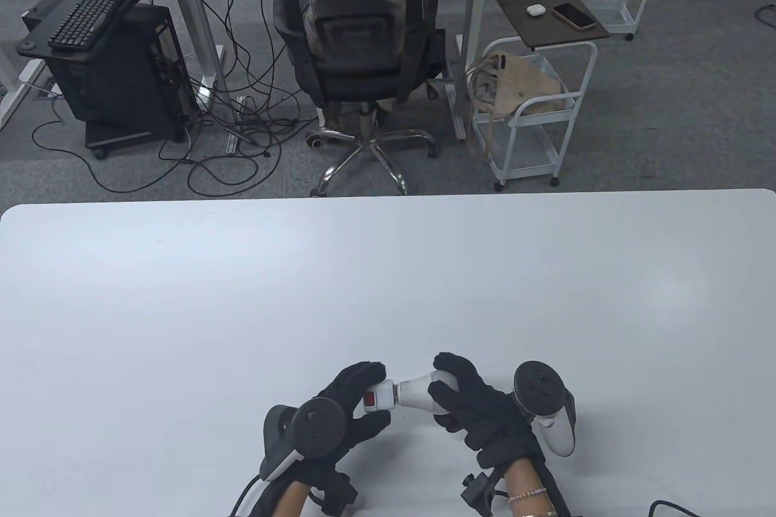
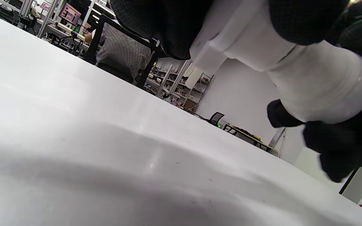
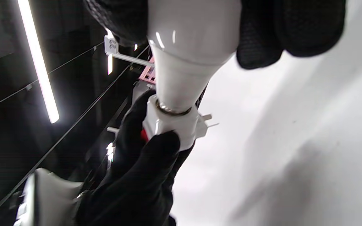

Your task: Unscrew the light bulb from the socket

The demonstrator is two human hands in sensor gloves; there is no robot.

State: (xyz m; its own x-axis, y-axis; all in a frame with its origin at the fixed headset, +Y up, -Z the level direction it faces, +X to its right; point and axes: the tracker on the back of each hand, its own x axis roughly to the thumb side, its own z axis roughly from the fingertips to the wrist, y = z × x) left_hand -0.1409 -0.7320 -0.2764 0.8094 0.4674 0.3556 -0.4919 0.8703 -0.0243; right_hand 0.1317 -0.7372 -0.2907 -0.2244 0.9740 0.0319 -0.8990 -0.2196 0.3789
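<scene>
Bulb (image 1: 415, 393) and socket (image 1: 377, 400): joined, long axis lying left-right above counter (image 1: 388, 274). Left hand (image 1: 339, 414) fingers gripped socket; right hand (image 1: 479, 408) fingers gripped bulb.

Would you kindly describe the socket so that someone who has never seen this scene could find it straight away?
Look at the near edge of the white table, where two black-gloved hands meet. The left hand grips the socket, a small white plastic block joined end to end with the light bulb that the right hand holds. Unlike the smooth, rounded bulb, it is squarish and has a red patch on its side.
</scene>
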